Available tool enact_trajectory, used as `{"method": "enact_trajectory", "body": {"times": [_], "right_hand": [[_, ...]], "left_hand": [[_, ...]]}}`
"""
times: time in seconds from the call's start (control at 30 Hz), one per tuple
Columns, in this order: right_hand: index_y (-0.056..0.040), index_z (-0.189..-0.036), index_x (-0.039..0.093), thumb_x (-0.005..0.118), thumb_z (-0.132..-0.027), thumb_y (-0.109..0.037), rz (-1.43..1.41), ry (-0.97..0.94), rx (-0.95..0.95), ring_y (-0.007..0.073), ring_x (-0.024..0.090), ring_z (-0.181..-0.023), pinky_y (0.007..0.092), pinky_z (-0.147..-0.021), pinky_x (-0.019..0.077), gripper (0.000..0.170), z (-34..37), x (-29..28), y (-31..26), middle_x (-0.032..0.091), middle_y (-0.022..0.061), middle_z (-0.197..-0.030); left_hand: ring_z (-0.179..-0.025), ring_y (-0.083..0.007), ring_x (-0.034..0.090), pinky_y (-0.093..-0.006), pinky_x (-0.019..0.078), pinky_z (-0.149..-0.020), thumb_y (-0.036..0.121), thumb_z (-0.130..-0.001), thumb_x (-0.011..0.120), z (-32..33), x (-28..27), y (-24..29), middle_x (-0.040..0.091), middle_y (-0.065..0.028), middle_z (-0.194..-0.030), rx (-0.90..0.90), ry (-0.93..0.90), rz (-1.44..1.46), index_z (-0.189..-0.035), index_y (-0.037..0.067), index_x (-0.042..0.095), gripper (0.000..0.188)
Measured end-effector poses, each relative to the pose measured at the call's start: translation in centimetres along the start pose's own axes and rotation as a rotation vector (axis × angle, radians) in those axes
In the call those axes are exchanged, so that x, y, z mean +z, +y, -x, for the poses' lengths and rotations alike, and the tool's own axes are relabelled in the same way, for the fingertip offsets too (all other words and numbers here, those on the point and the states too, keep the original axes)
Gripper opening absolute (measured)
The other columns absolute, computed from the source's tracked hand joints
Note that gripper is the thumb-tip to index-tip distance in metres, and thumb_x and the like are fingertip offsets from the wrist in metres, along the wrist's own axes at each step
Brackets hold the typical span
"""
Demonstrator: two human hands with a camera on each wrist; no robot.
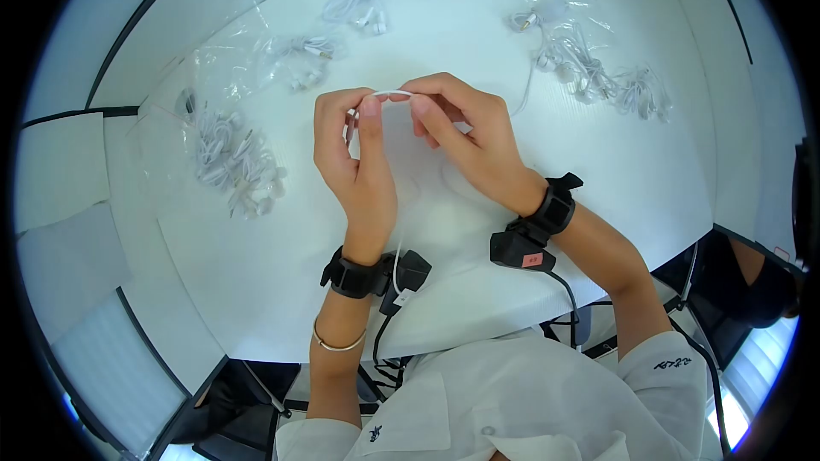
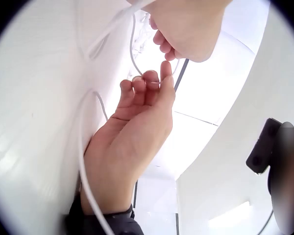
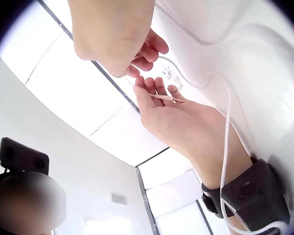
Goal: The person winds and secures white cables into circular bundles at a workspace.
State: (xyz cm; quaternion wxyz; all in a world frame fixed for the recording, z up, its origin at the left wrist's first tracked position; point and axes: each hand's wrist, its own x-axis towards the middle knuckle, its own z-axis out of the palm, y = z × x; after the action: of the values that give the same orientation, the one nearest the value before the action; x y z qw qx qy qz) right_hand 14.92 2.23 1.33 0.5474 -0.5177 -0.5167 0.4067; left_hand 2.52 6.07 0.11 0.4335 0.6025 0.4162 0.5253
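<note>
Likely coiling step: left hand (image 1: 359, 149) and right hand (image 1: 478, 137) pinch cord (image 1: 393, 93), plug (image 3: 166, 98) across left fingers (image 3: 159, 86); next probably calls for bending slack round.

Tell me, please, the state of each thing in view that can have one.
White cable: bowed, pinched in two places
Left hand: pinching the cable
Right hand: pinching the cable
Plug: metal tip uncovered, in the left hand
Cable bundles: looped, on the table
Clear plastic: wrinkled
Left wristband: strapped on
Right wristband: strapped on
Bracelet: worn
</note>
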Motion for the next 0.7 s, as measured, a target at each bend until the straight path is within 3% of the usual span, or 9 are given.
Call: {"method": "enact_trajectory", "body": {"times": [0.07, 0.17, 0.3, 0.33, 0.4, 0.47, 0.7], "right_hand": [[-0.0012, -0.1, 0.057, 0.05, -0.09, -0.007, -0.026, -0.026, 0.026, 0.0093, 0.055, -0.06, 0.0219, -0.053, 0.0426, 0.014, 0.1, -0.1, 0.0, 0.058, 0.005, -0.071], [-0.0021, -0.103, 0.054, 0.049, -0.091, -0.007, -0.084, -0.025, 0.057, 0.0088, 0.054, -0.057, 0.0214, -0.052, 0.0423, 0.014, 0.0, 0.0, -0.2, 0.057, 0.0033, -0.067], [-0.0031, -0.107, 0.051, 0.05, -0.09, -0.006, -0.164, -0.039, 0.106, 0.0091, 0.057, -0.058, 0.0212, -0.053, 0.0433, 0.018, -0.1, -0.2, -0.7, 0.058, 0.0041, -0.077], [-0.0032, -0.108, 0.051, 0.05, -0.09, -0.006, -0.172, -0.019, 0.082, 0.0093, 0.057, -0.059, 0.0212, -0.053, 0.0438, 0.018, -0.1, 0.1, -0.6, 0.057, 0.0043, -0.081], [-0.0029, -0.108, 0.05, 0.051, -0.088, -0.003, -0.107, -0.009, 0.034, 0.0106, 0.06, -0.062, 0.0223, -0.056, 0.0472, 0.019, -0.1, 0.0, -0.3, 0.055, 0.0054, -0.091], [-0.0028, -0.108, 0.05, 0.052, -0.088, -0.002, -0.084, 0.009, -0.037, 0.0114, 0.061, -0.063, 0.0229, -0.058, 0.0486, 0.02, -0.3, 0.0, 0.1, 0.056, 0.0053, -0.091], [-0.0018, -0.104, 0.053, 0.053, -0.085, 0.001, -0.077, 0.073, -0.081, 0.0122, 0.062, -0.073, 0.0239, -0.063, 0.0513, 0.019, -0.4, 0.0, 0.2, 0.057, 0.0061, -0.095]], "left_hand": [[-0.077, -0.0109, 0.053, -0.0243, 0.0411, -0.071, 0.013, -0.093, 0.047, -0.1, 0.0, 0.5, 0.057, -0.0049, -0.084, -0.017, -0.044, 0.062, -0.09, 0.0, 0.055, 0.015], [-0.074, -0.0117, 0.055, -0.0242, 0.0437, -0.069, 0.015, -0.095, 0.044, 0.0, 0.1, 1.3, 0.058, -0.0063, -0.085, -0.249, -0.136, 0.239, -0.094, 0.0, 0.053, 0.017], [-0.063, -0.0084, 0.051, -0.0219, 0.0435, -0.057, 0.018, -0.096, 0.043, 0.0, 0.0, 0.6, 0.055, -0.0031, -0.076, -0.288, -0.163, 0.207, -0.093, 0.001, 0.051, 0.019], [-0.057, -0.0072, 0.048, -0.0212, 0.0385, -0.052, 0.019, -0.095, 0.046, 0.0, 0.3, 1.2, 0.057, -0.0027, -0.075, -0.351, -0.118, 0.207, -0.088, 0.001, 0.054, 0.021], [-0.053, -0.0063, 0.045, -0.0206, 0.036, -0.048, 0.019, -0.095, 0.045, 0.0, 0.3, 1.1, 0.056, -0.0019, -0.073, -0.344, -0.134, 0.222, -0.087, 0.002, 0.054, 0.021], [-0.052, -0.0049, 0.041, -0.0192, 0.0311, -0.044, 0.019, -0.095, 0.045, 0.0, 0.3, 1.2, 0.053, -0.0005, -0.069, -0.335, -0.145, 0.215, -0.088, 0.002, 0.055, 0.021], [-0.059, -0.0053, 0.039, -0.0197, 0.0304, -0.052, 0.02, -0.095, 0.044, 0.3, 0.4, 1.0, 0.048, 0.001, -0.068, -0.328, -0.206, 0.138, -0.088, 0.0, 0.057, 0.025]]}}
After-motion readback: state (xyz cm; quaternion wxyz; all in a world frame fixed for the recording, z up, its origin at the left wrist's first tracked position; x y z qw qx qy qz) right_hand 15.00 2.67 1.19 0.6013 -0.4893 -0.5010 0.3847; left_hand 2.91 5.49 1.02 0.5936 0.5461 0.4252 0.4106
